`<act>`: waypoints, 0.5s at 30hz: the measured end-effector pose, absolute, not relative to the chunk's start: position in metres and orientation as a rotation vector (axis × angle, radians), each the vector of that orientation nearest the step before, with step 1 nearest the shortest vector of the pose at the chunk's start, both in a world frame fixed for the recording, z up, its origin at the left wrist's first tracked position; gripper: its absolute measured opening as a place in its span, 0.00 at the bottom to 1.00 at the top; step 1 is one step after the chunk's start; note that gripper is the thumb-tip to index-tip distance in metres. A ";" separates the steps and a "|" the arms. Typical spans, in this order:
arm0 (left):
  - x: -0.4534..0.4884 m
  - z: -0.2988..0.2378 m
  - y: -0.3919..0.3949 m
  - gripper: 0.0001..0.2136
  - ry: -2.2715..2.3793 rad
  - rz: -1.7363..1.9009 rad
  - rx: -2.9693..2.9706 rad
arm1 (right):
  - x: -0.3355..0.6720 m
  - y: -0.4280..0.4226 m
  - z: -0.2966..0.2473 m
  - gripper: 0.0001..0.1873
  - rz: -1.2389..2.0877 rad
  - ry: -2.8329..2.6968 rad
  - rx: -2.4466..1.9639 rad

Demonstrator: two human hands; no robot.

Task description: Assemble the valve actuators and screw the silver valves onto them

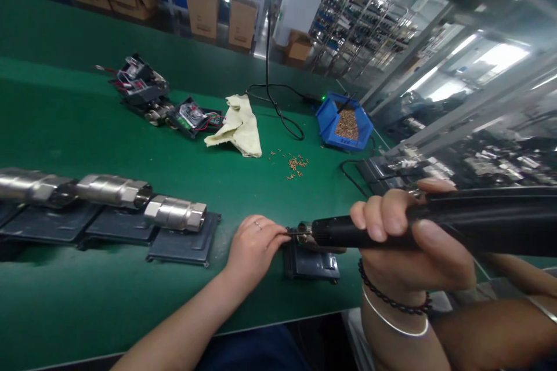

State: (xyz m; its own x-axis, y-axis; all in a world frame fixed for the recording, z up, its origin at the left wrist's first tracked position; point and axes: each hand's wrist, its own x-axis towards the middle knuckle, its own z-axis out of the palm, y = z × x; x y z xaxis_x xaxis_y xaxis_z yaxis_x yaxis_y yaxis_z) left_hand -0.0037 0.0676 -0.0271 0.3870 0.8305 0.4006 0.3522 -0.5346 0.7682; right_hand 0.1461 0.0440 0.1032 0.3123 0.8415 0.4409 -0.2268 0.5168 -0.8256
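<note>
My right hand [409, 243] is wrapped round a long black soldering-iron-like tool [435, 223] held level, its metal tip [304, 233] pointing left. My left hand [255, 246] rests on the green table with its fingers pinched right at that tip, over a small dark plastic part [311, 264] lying flat near the table's front edge. What the fingertips pinch is too small to make out. A ring shows on the left hand, and a bead bracelet and a metal bangle on my right wrist.
Three metal cylinders [176, 213] stand on dark flat plates [183, 246] at left. Farther back lie wired black assemblies [141, 84], a pale cloth [238, 126], scattered brass bits [296, 163], a blue bin of brass parts [346, 123] and a black cable [278, 110].
</note>
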 end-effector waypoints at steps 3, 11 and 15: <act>-0.006 -0.027 0.071 0.07 1.026 0.996 2.043 | 0.139 0.042 0.104 0.14 0.792 -1.085 -0.702; 0.001 -0.031 0.058 0.40 1.075 0.545 1.855 | 0.147 0.073 0.110 0.12 0.694 -1.077 -0.868; 0.016 -0.039 0.039 0.56 0.944 0.515 1.814 | 0.155 0.096 0.095 0.12 0.768 -1.057 -0.995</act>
